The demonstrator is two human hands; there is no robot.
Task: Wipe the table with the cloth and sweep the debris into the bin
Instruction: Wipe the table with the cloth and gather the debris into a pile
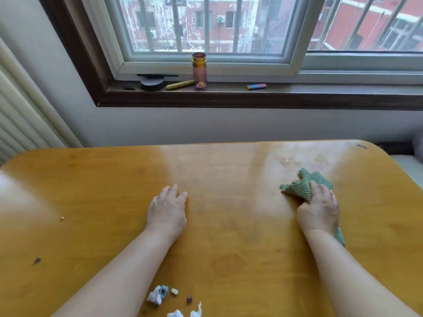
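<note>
A green ribbed cloth lies bunched on the right part of the wooden table. My right hand grips it from behind and presses it onto the tabletop. My left hand rests flat on the middle of the table, fingers together, holding nothing. Debris lies near the front edge between my forearms: crumpled white paper scraps, a pale crumb and a small brown bit. A tiny orange crumb and a dark brown flake lie at the left. No bin is in view.
Behind the table runs a dark window sill with an amber jar, a black round case, a yellow stick and a coloured lighter. A ribbed radiator stands at the left wall.
</note>
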